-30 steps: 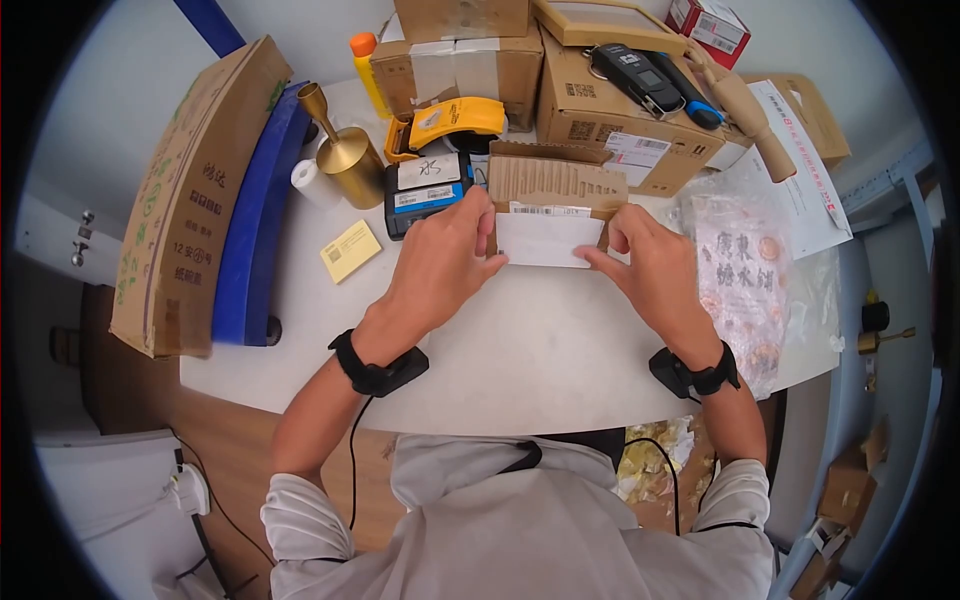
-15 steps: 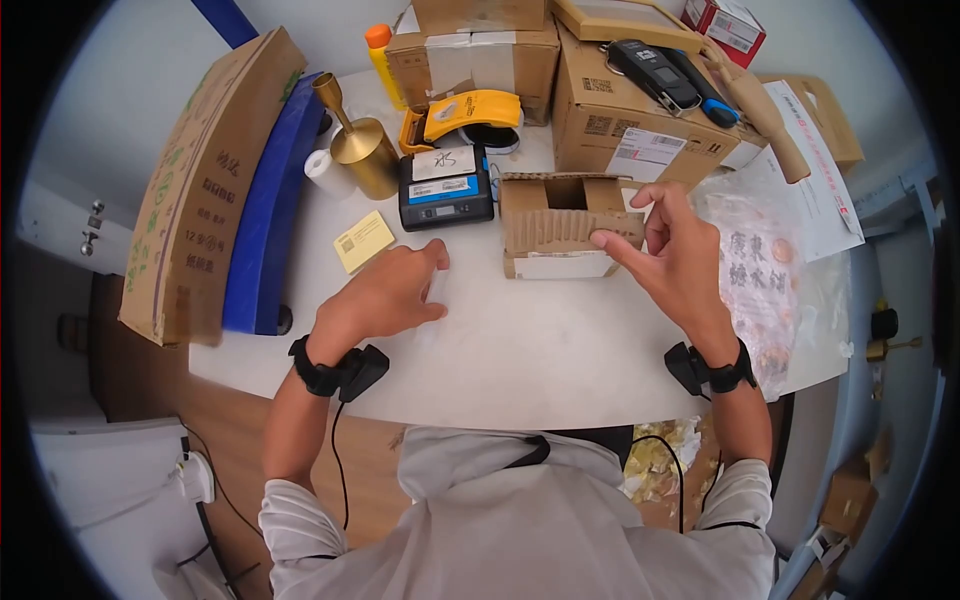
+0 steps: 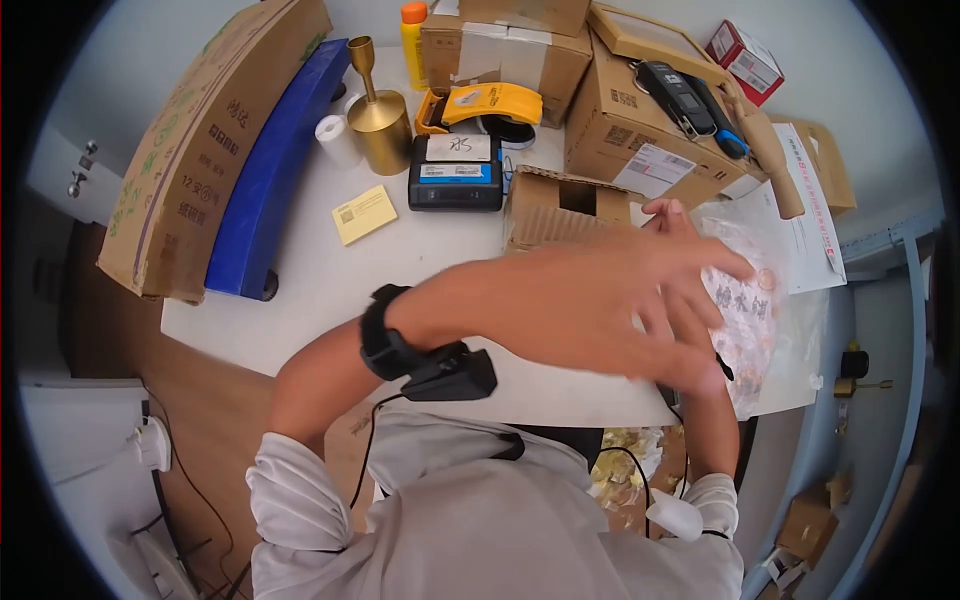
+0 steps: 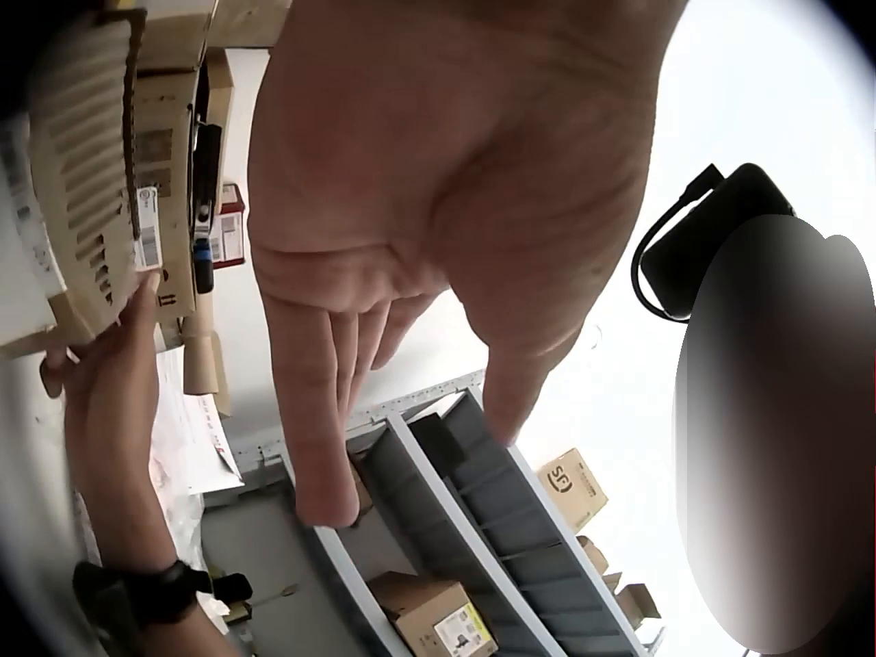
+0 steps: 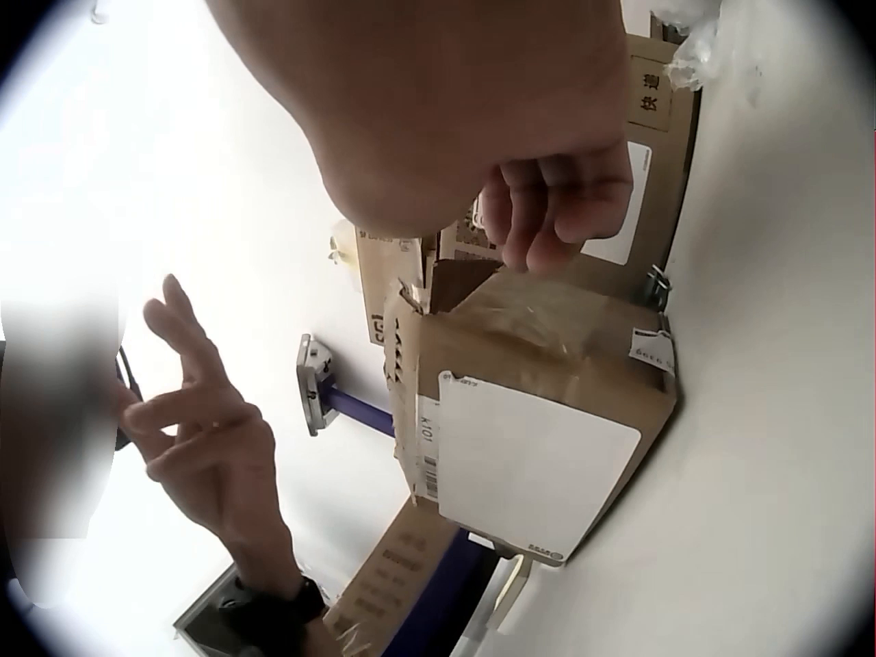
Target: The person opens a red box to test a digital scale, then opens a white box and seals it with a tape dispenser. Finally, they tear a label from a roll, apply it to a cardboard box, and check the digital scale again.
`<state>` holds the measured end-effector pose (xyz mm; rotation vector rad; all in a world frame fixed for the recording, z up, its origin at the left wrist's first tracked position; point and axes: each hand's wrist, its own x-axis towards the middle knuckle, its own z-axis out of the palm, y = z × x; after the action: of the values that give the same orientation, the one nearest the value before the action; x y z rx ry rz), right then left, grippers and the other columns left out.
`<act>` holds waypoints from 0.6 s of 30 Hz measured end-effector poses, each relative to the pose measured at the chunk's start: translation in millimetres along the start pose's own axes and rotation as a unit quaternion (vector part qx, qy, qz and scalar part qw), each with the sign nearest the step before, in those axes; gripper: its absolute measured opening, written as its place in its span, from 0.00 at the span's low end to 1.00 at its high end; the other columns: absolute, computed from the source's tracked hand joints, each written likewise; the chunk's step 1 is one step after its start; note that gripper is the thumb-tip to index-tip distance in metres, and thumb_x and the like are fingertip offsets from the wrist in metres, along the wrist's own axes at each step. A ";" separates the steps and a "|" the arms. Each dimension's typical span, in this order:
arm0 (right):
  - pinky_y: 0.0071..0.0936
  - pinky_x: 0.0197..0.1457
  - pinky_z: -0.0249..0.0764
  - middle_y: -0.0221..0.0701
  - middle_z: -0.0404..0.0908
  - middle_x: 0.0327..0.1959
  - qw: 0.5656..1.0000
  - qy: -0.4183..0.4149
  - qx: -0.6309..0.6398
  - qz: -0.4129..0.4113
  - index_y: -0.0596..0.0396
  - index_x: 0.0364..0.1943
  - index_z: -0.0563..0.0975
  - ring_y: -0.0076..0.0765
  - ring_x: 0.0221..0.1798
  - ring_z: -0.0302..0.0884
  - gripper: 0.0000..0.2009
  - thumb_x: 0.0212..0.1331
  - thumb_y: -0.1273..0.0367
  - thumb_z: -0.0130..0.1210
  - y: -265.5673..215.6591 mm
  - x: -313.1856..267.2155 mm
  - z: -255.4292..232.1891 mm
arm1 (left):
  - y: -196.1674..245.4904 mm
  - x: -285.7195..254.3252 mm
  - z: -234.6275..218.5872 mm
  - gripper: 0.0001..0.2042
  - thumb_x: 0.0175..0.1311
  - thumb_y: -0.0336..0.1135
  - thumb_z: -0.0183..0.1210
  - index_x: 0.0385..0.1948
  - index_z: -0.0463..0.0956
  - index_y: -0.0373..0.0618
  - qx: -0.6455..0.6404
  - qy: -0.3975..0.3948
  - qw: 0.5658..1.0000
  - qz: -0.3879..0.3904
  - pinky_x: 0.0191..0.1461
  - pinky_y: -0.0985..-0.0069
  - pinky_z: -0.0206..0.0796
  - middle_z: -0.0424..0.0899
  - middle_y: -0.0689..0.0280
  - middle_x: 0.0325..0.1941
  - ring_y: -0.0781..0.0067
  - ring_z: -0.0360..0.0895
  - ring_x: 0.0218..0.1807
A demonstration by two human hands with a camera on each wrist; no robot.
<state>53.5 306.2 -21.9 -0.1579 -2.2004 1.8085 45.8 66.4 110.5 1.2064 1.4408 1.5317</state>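
Note:
My left hand reaches across in front of me with its fingers spread, holding nothing. In the head view it covers much of my right hand and the front of a small open cardboard box. Past its palm, the left wrist view shows my right hand at the corner of the box's corrugated flap, thumb and fingers on either side of it. The right wrist view has the fingers curled beside the box's top, above its blank white label. A blurred white piece appears beside my right sleeve.
A label printer, yellow sticky notes and a brass vessel stand left of the box. Larger cartons line the back. Plastic packaging lies at right. Scraps lie below the table edge.
My left hand first left the box holding a whitish piece, then swung right across my body and let it go. My right hand has stayed at the box, whose flap has lifted.

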 end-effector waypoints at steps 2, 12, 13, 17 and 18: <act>0.17 0.26 0.63 0.26 0.77 0.28 0.999 -0.030 -0.011 -0.014 0.55 0.47 0.77 0.19 0.27 0.72 0.18 0.80 0.56 0.43 -11.0 -6.2 -6.0 | 1.7 -13.5 -16.2 0.31 0.59 0.39 0.73 0.65 0.72 0.47 0.147 0.122 0.981 -0.028 0.32 0.80 0.71 0.87 0.64 0.47 0.78 0.83 0.32; 0.32 0.54 0.77 0.35 0.76 0.65 0.937 -0.146 -0.221 -0.226 0.51 0.68 0.68 0.35 0.62 0.76 0.46 0.42 0.61 0.81 -56.0 0.4 -7.5 | -57.9 -56.7 -39.5 0.37 0.46 0.34 0.78 0.63 0.71 0.52 0.474 0.252 0.842 -0.055 0.33 0.72 0.73 0.71 0.65 0.63 0.68 0.76 0.27; 0.35 0.57 0.76 0.37 0.73 0.68 0.930 -0.169 -0.239 -0.221 0.51 0.70 0.66 0.39 0.64 0.75 0.49 0.39 0.60 0.82 -54.2 1.0 -3.3 | -63.4 -55.4 -39.1 0.38 0.46 0.33 0.78 0.64 0.70 0.52 0.476 0.248 0.842 -0.061 0.34 0.71 0.74 0.71 0.65 0.64 0.68 0.76 0.28; 0.39 0.61 0.75 0.37 0.72 0.69 0.920 -0.194 -0.267 -0.210 0.49 0.72 0.65 0.45 0.67 0.73 0.51 0.38 0.61 0.82 -39.5 -1.4 11.4 | -84.3 -54.6 -43.6 0.40 0.47 0.28 0.76 0.66 0.68 0.53 0.469 0.256 0.844 -0.048 0.34 0.71 0.75 0.71 0.64 0.64 0.67 0.78 0.31; 0.39 0.61 0.75 0.37 0.72 0.69 0.920 -0.195 -0.267 -0.211 0.49 0.72 0.65 0.45 0.67 0.73 0.51 0.38 0.61 0.82 -38.0 -0.9 12.2 | -88.9 -55.2 -46.0 0.40 0.47 0.28 0.76 0.66 0.68 0.53 0.470 0.257 0.843 -0.048 0.34 0.71 0.75 0.71 0.64 0.64 0.67 0.78 0.31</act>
<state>54.5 286.5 12.8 0.5737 -2.6860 1.0446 10.9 11.5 16.4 1.2194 2.7677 1.0959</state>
